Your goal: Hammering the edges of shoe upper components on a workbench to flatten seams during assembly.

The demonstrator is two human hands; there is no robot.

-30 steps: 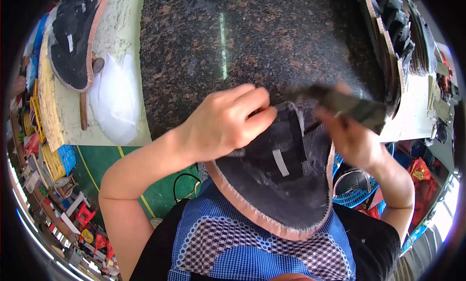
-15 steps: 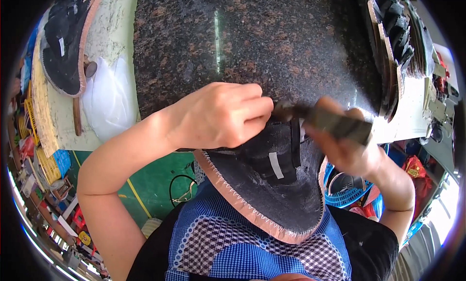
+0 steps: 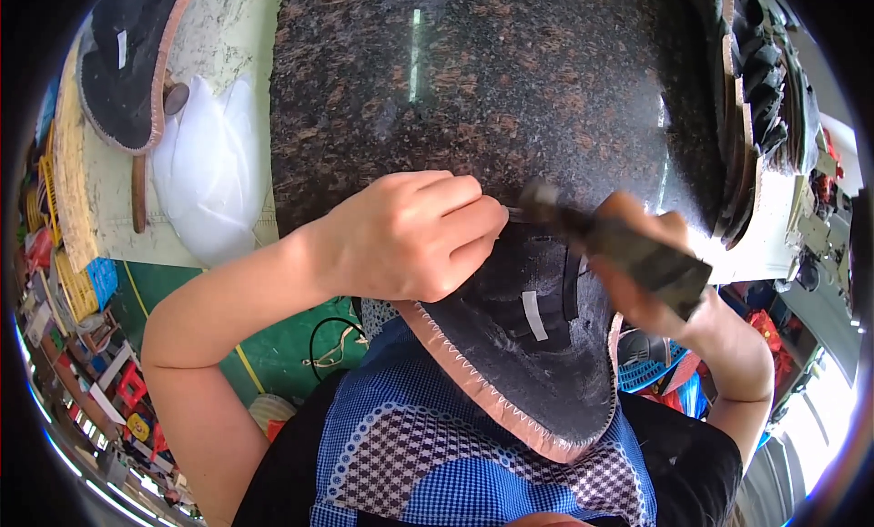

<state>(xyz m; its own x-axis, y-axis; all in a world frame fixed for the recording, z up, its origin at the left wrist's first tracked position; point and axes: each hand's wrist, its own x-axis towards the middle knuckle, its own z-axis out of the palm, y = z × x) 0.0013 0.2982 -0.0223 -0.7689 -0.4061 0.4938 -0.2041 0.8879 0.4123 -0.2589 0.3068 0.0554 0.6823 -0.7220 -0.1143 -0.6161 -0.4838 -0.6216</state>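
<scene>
Dark piece: a black, curved, shaped piece (image 3: 496, 354) with a pink-tan border in white zigzag stitching hung over the near edge of the stone slab (image 3: 473, 99), its wide end against the blue checked apron (image 3: 455, 491).
Its label: a small plain white strip (image 3: 533, 316) lay slanted on the black face; any print on it was too small to read.
Left hand: the left hand (image 3: 405, 240) was closed, fingers curled, thumb and forefinger pinching the piece's upper edge at the slab.
Right hand: the right hand (image 3: 642, 263) was wrapped around the thick dark handle of a tool (image 3: 651, 265).
Tool head: it lay just beside the left fingertips, blurred; whether it touched the piece could not be told.
Second label: a similar black piece (image 3: 114, 90) on the left tabletop bore another white strip (image 3: 122, 49), its print also unreadable.
Left tabletop: a hammer (image 3: 176, 97) lay partly under that piece, beside white pads (image 3: 211, 177).
Right side: dark pieces (image 3: 760, 99) were stacked along the slab.
Below right: a blue basket (image 3: 642, 376) stood past the right forearm.
</scene>
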